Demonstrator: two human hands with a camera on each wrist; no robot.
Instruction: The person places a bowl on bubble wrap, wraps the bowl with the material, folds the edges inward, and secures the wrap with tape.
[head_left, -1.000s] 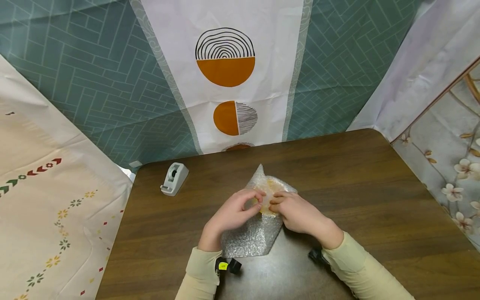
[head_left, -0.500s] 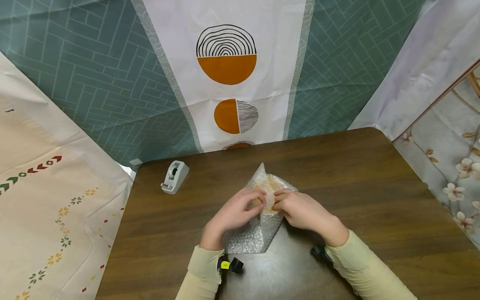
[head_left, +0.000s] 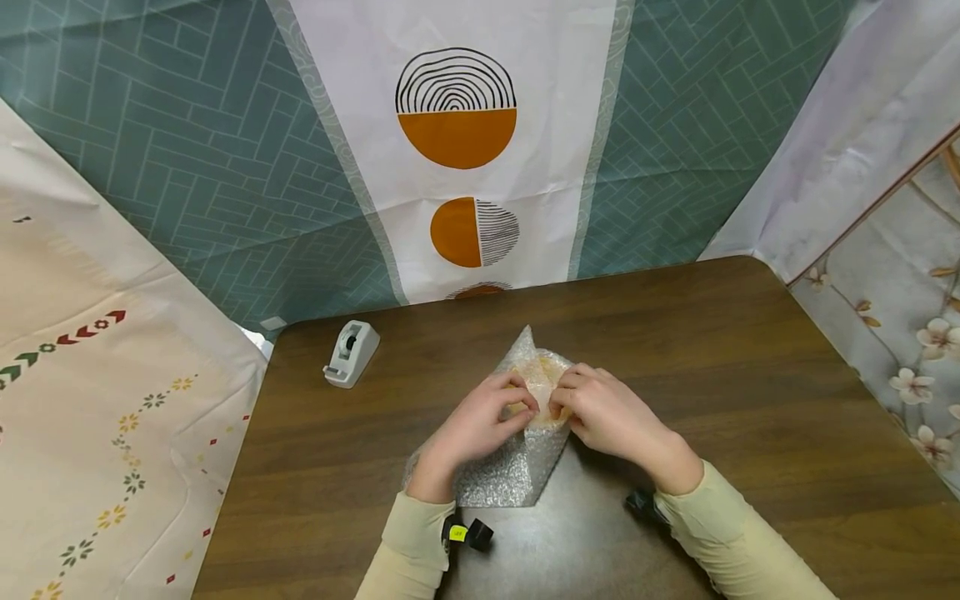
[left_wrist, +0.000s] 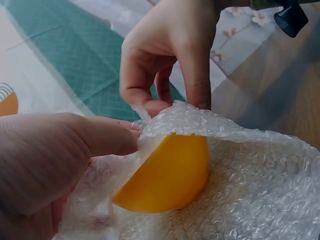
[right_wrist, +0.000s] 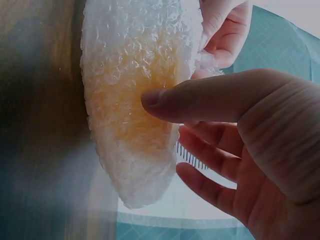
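A sheet of bubble wrap (head_left: 495, 479) lies near the middle of the table, folded up around a smooth, rounded yellow bowl-like thing (left_wrist: 170, 175). Part of that yellow surface shows bare through the gap in the left wrist view; in the right wrist view it is a blurred tint behind the plastic. My left hand (head_left: 480, 421) pinches one edge of the wrap between thumb and fingers. Opposite it, my right hand (head_left: 607, 412) grips the upper fold, its thumb (right_wrist: 175, 102) pressed on the outer face and its fingers behind.
A white tape dispenser (head_left: 351, 354) stands at the back left of the brown wooden table (head_left: 750, 358). Printed cloths hang behind the table and along both sides. Each wrist carries a small black camera.
My right hand has shifted a little to the right along the fold, its fingers slightly higher. The left hand has edged right, and a corner of wrap now shows beside the left wrist.
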